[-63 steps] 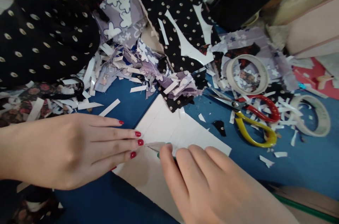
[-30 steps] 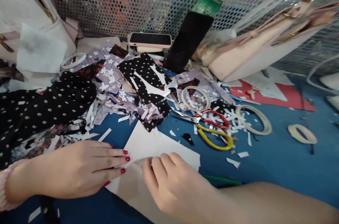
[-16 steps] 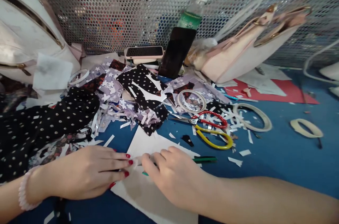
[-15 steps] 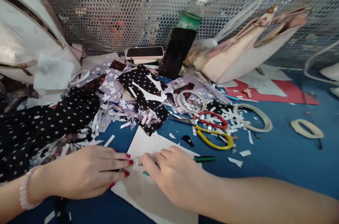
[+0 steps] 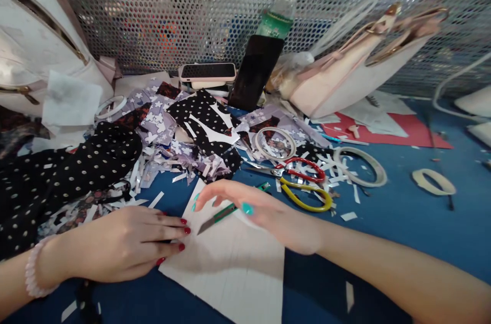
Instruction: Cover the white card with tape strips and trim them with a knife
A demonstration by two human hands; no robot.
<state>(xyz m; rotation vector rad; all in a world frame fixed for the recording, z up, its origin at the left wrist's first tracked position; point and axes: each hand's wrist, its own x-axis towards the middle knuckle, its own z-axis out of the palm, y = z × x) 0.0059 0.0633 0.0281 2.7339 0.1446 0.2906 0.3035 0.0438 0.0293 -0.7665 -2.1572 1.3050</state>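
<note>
My left hand (image 5: 118,245), with red nails and a beaded bracelet, lies flat with its fingertips on the left edge of a white sheet (image 5: 245,268). Faint lines run across that sheet. Over its upper part hovers my right hand (image 5: 261,211), teal-nailed, its fingers and thumb apart and nothing visible between them. Beneath it a green utility knife (image 5: 223,213) rests on the sheet, blade out toward the left fingertips. My right hand hides part of the knife's handle. Scissors (image 5: 295,176) with one red and one yellow handle lie just beyond.
Polka-dot black fabric (image 5: 103,155) and paper scraps cover the left. Tape rolls (image 5: 360,166) lie to the right. At the back are a leaning black phone (image 5: 255,73), a bottle (image 5: 276,22), a pale handbag (image 5: 345,78) and a perforated metal panel (image 5: 153,12).
My right hand has lifted off the sheet and its fingers have opened, uncovering the knife's blade. My left hand stays at the sheet's edge. The whole view has shifted slightly.
</note>
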